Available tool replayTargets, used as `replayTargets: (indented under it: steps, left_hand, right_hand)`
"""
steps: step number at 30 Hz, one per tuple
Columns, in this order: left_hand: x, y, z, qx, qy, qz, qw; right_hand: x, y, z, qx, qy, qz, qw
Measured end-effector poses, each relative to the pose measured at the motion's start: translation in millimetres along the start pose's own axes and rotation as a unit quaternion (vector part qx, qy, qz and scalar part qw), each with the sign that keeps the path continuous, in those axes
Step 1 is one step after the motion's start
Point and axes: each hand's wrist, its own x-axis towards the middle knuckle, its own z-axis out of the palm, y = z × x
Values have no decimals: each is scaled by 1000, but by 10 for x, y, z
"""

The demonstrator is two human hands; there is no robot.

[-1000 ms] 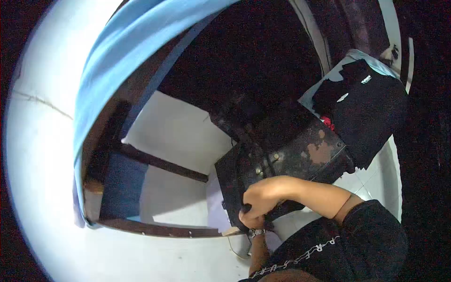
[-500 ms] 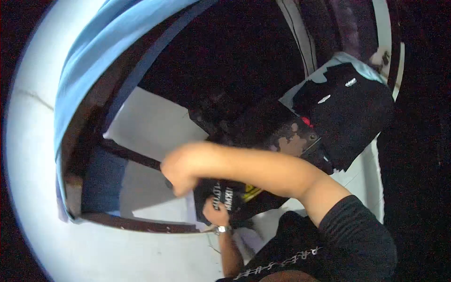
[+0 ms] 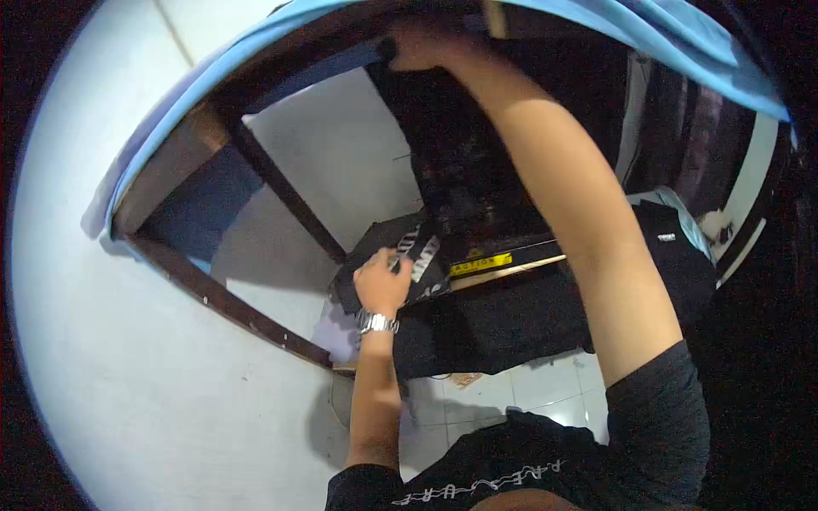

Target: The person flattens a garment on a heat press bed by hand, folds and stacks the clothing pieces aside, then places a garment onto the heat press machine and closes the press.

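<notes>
The lettered black item (image 3: 434,277) lies at the centre of the frame, its white print facing up. The left hand (image 3: 382,285) rests on its left part, thumb set apart from the fingers, which lie loosely together over the surface; no pinch is evident. A metal watch (image 3: 377,322) is on that wrist. The right hand (image 3: 419,49) is raised at the upper centre of the frame, blurred and in shadow; I cannot tell whether its fingers are spread, pressed together or gripping anything.

Immediately right of the lettered item is a yellow strip (image 3: 481,263) marked CAUTION, with a pale narrow edge (image 3: 520,269) running along its lower side. A black garment (image 3: 673,264) with a small white label lies to the right of the frame. A blue curtain (image 3: 682,38) crosses the top, and a dark wooden frame (image 3: 230,311) slopes through the left half. Tiled floor (image 3: 545,383) shows below.

Progress, as judged from this view: the lettered item is laid down with its print exposed, and the left hand has not been lifted clear of it. The right hand's work is unfinished or unverifiable, its contact being hidden by darkness; what else remains cannot be established
</notes>
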Motion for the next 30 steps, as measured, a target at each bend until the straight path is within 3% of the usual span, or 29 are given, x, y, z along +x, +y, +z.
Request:
replayTargets:
  steps: [2,3,5,6,8,11,14,17,20,23,26,27,29,30]
  left_hand:
    - [45,-31,-17,6,-15,-1,1000]
    - [85,-68,-11,11,-26,-3,1000]
    - [125,-41,-48,16,-31,-12,999]
    - [133,-50,-68,21,-30,-19,999]
    - [193,-112,-19,36,-24,-19,999]
    - [185,-145,-6,21,-18,-25,999]
    - [206,-142,-37,-7,-17,-32,999]
    - [206,-157,-9,-9,26,-21,999]
    - [228,-190,-14,-27,20,-28,999]
    - [256,-206,-67,-40,-25,-41,998]
    - [332,-232,-125,-50,-66,-41,996]
    - [349,-222,-171,-42,-80,-39,995]
    - [419,-199,-281,-52,-95,-39,993]
    - [409,-200,-195,-57,-58,-36,996]
  right_hand:
    - [-43,66,150,27,48,25,998]
    - [-2,124,275,-25,-26,43,998]
    - [-113,20,291,-60,136,1,989]
    - [-128,-75,236,-27,79,64,995]
    - [-157,-51,571,-109,201,48,972]
    - [-163,169,906,-263,134,69,953]
    - [-140,280,921,-252,89,69,961]
    - [-225,478,1061,-240,132,47,960]
    - [-82,309,901,-251,-19,128,959]
    - [-126,225,932,-300,23,91,949]
    - [-420,-207,913,-110,219,15,969]
    - [-631,-497,841,-100,144,76,982]
    - [-1212,-1107,672,100,73,156,980]
    - [-1561,-1769,380,344,105,157,920]
